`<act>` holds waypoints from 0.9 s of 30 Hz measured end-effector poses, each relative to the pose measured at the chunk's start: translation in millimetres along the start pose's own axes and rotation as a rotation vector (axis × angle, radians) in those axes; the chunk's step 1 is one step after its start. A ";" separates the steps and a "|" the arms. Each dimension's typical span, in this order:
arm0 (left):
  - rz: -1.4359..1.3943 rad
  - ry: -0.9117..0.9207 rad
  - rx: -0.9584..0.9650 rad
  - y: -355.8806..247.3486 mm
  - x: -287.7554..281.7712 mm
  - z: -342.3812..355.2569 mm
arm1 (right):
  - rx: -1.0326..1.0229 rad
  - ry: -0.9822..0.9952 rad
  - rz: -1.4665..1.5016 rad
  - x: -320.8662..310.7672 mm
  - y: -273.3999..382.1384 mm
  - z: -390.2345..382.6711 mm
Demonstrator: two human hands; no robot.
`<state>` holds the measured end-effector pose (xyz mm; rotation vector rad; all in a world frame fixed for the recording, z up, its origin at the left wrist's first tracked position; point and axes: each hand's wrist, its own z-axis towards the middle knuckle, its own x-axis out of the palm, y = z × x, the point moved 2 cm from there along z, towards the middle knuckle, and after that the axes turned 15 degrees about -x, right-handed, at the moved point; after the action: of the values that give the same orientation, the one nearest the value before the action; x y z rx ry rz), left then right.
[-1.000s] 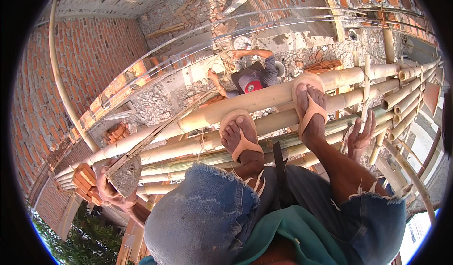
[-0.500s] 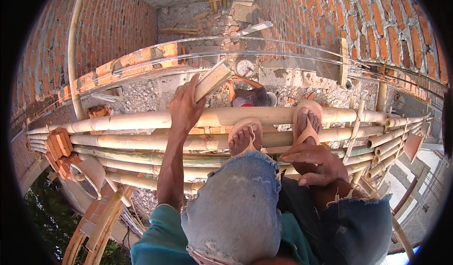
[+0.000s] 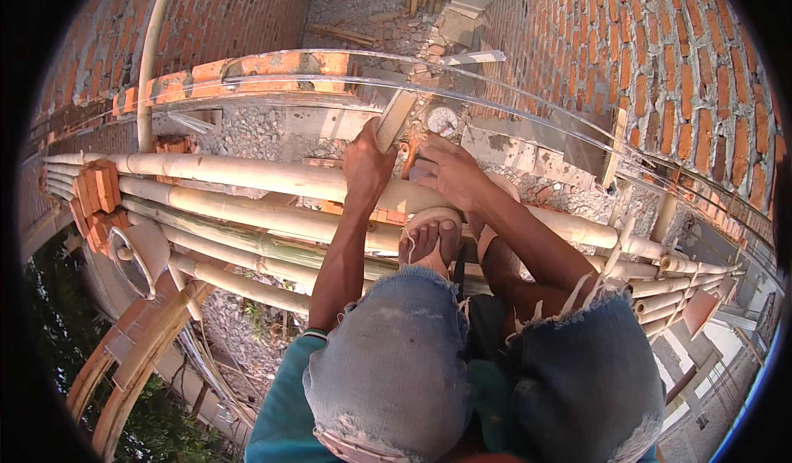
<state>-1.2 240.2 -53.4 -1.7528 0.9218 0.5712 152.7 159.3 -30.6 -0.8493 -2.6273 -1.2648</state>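
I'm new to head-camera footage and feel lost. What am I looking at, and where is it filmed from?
There is no machine here: these are a person's bare hands. Every picture comes from one wide fisheye camera on the person's head, looking down, so straight edges bend. The sandaled feet rest on bamboo poles, with orange bricks toward the left end. Brick walls rise beyond. The left hand grips a flat wooden piece. The right hand is close by, fingers bent; whether it holds anything is unclear.

Two hands (image 3: 370, 166) up at twelve o'clock, one wooden strip (image 3: 397, 121) there, five bamboo poles (image 3: 247, 172) out towards nine, one pale container (image 3: 154, 247) at nine, two knees (image 3: 392, 356), six and four!
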 end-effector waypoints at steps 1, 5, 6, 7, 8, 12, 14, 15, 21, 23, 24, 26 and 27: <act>-0.024 -0.004 -0.011 -2.3 3.3 -2.6 | -0.015 -0.007 -0.062 3.7 -5.0 21.0; -0.029 -0.075 -0.011 -9.3 18.3 -13.1 | -0.024 0.057 0.037 20.2 -30.3 61.3; -0.030 -0.079 -0.010 -9.8 21.7 -14.9 | -0.051 0.039 0.074 25.3 -36.6 64.9; -0.025 -0.044 -0.025 -8.8 24.3 -15.2 | -0.037 -0.001 0.087 27.7 -42.3 67.0; -0.016 0.019 -0.035 -6.3 25.6 -16.3 | -0.025 -0.022 0.113 30.5 -48.0 67.1; 0.132 0.156 0.016 11.2 16.2 -17.8 | -0.042 -0.095 0.258 33.9 -59.9 68.6; 0.171 0.034 0.054 25.5 1.0 -16.3 | 0.085 -0.133 0.254 30.3 -62.3 71.9; 0.188 -0.025 0.071 33.9 -7.6 -15.1 | 0.038 -0.137 0.273 30.1 -61.3 74.0; 0.469 -0.153 -0.195 85.5 -44.6 -8.3 | -0.142 -0.238 0.183 31.0 -63.5 84.0; 0.465 -0.054 -0.206 91.4 -49.5 -8.7 | -0.136 -0.234 0.155 31.1 -67.4 91.0; 0.441 0.017 -0.209 92.1 -52.6 -8.2 | -0.157 -0.245 0.120 32.4 -68.6 97.2; 0.362 0.142 -0.187 89.0 -60.4 -6.5 | -0.221 -0.233 0.074 38.7 -68.8 115.6; 0.389 0.221 -0.220 87.3 -64.4 -4.6 | -0.263 -0.230 0.078 43.5 -68.1 126.1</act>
<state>-109.8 240.7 -53.6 -1.8689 1.4176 0.7614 98.4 238.8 -145.3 -1.1916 -2.5978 -1.6037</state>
